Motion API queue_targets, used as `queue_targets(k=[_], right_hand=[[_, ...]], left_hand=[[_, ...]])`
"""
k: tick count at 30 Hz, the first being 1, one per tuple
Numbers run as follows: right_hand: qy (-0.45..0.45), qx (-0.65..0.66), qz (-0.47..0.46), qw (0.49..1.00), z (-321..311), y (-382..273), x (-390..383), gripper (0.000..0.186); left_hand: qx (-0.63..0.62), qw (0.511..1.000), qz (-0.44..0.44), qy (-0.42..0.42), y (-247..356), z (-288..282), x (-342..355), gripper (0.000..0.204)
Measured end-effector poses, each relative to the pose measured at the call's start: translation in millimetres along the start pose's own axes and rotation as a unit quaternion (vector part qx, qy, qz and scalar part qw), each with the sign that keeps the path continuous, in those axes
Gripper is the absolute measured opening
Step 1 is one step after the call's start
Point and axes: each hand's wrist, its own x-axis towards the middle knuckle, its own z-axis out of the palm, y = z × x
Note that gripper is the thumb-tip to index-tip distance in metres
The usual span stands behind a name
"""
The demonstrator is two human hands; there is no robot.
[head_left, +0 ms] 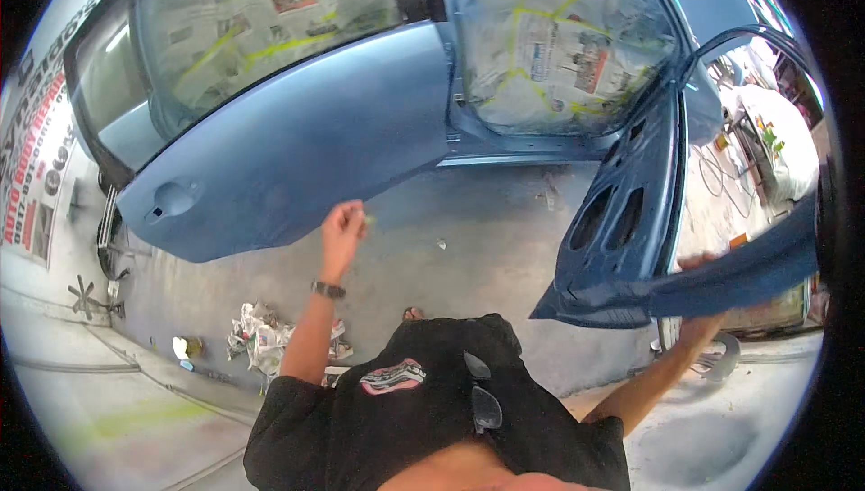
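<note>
My left hand is raised in front of the blue rear car door, its fingers pinched together. A small yellow-green scrap pokes out at the fingertips; its kind is too small to make out. On the right, a blue front car door stands swung open with its bare inner panel showing. My right hand is closed around that door's frame, the fingers on its far side and the wrist on the near side. The frame hides much of this hand.
Newspaper masking covers the front door opening, with yellow-green tape along its seams. Crumpled newspaper lies on the floor at lower left, near a small whitish container. A printed banner hangs at far left. A white-covered object stands at right.
</note>
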Motion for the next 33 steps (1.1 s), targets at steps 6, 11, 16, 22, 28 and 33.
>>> queue_targets(k=[6,11,16,22,28,33], right_hand=[[-0.119,0.053,-0.072,0.989,176,-7,65,0.055],[-0.148,-0.036,-0.149,0.977,301,-25,121,0.046],[-0.149,-0.09,-0.18,0.968,377,-6,177,0.046],[-0.2,-0.056,-0.178,0.962,451,32,225,0.046],[-0.174,-0.065,-0.182,0.966,492,84,244,0.05],[-0.209,0.049,-0.114,0.97,532,100,254,0.053]], left_hand=[[0.061,0.98,0.134,0.131,69,-86,111,0.023],[0.043,0.97,0.151,0.183,87,-143,167,0.024],[-0.009,0.911,0.13,0.391,37,-200,184,0.025],[0.113,0.801,0.036,0.586,-19,-294,153,0.03],[0.376,0.783,0.083,0.489,-61,-350,152,0.041],[0.273,0.827,0.023,0.491,-84,-363,156,0.046]])
